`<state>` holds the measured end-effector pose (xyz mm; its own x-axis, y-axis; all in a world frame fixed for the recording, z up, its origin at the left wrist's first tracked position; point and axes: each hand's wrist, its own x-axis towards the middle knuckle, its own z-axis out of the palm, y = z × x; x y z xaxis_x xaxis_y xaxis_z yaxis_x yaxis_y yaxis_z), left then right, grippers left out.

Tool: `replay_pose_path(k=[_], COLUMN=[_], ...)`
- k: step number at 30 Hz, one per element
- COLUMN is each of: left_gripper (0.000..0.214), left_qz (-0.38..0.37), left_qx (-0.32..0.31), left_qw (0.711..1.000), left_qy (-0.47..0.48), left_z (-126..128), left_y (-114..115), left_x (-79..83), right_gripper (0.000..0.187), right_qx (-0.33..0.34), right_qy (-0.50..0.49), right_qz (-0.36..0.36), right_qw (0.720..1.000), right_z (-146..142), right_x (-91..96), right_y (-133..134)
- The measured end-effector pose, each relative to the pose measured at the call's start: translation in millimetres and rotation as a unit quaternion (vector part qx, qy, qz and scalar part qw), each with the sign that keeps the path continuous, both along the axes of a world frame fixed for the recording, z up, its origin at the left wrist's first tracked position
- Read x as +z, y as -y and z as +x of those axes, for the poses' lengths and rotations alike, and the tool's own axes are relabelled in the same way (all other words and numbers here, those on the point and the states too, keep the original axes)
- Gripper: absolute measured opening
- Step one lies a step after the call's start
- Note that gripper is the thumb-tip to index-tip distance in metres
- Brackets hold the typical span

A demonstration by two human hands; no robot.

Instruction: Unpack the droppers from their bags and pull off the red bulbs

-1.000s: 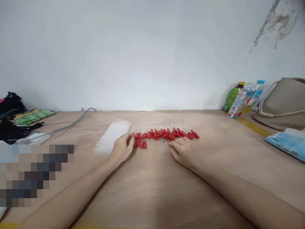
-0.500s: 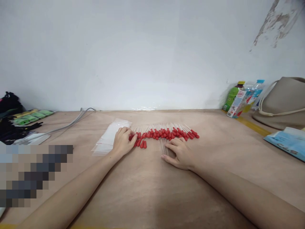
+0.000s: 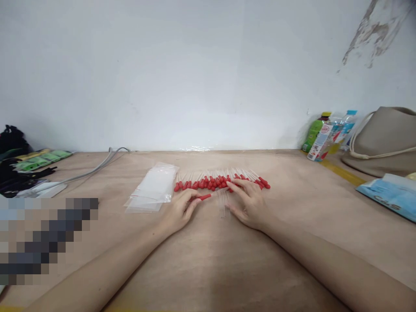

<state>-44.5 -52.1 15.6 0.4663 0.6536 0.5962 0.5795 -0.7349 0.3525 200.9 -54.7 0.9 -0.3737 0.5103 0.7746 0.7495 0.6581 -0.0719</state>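
Observation:
In the head view, my left hand [image 3: 182,209] is closed in a pinch on a red rubber dropper bulb [image 3: 205,197], whose narrow end points right. My right hand [image 3: 249,203] has its thumb and fingers apart. Its fingertips reach over the near side of a row of droppers [image 3: 203,183] with red bulbs toward me and thin clear tubes pointing away. Close to the right thumb lies a small bunch of loose clear glass tubes [image 3: 222,204]. I cannot make out whether the right fingers touch a tube or bulb.
Clear plastic bags [image 3: 151,186] lie stacked to the left of the droppers. A grey cable [image 3: 97,165] and dark items are farther left. At right stand drink bottles [image 3: 320,136], a beige bag [image 3: 383,138] and a blue tissue pack [image 3: 390,195]. A wall closes the back.
My left hand has moved right and toward me from the row's left end, now with a red bulb in it. My right hand's fingers have spread and shifted slightly away from the tubes.

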Motion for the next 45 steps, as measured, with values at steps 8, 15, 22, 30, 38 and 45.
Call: replay_pose_path(k=[8,15,22,30,38,45], left_gripper=[0.014,0.03,0.013,0.015,0.023,0.023], left_qz=[-0.013,0.006,0.046,0.059,0.015,0.004], left_qx=[-0.065,-0.077,-0.099,-0.095,-0.084,-0.089], left_qw=[0.998,0.996,0.993,0.991,0.987,0.986], left_qy=[0.002,-0.039,-0.035,-0.079,-0.137,-0.138], left_z=[8.9,20.5,30.7,31.4,30.4,29.8], left_y=[6.5,7.2,-1.5,4.8,9.6,11.4], left_x=[-1.6,2.5,-8.3,-5.6,2.8,3.3], right_gripper=[0.024,0.021,0.026,0.018,0.016,0.015], right_qx=[0.079,0.098,0.124,0.199,0.227,0.223], right_qy=[0.07,0.079,0.078,0.016,0.017,0.046], right_qz=[-0.017,-0.025,-0.041,-0.042,-0.025,0.038], right_qw=[0.994,0.992,0.988,0.979,0.973,0.973], right_z=[-0.4,-3.6,-8.2,-14.5,-12.6,-10.1], right_x=[0.7,0.8,1.6,-6.9,-5.7,-6.1], right_y=[-0.5,0.6,4.0,0.5,2.9,5.1])
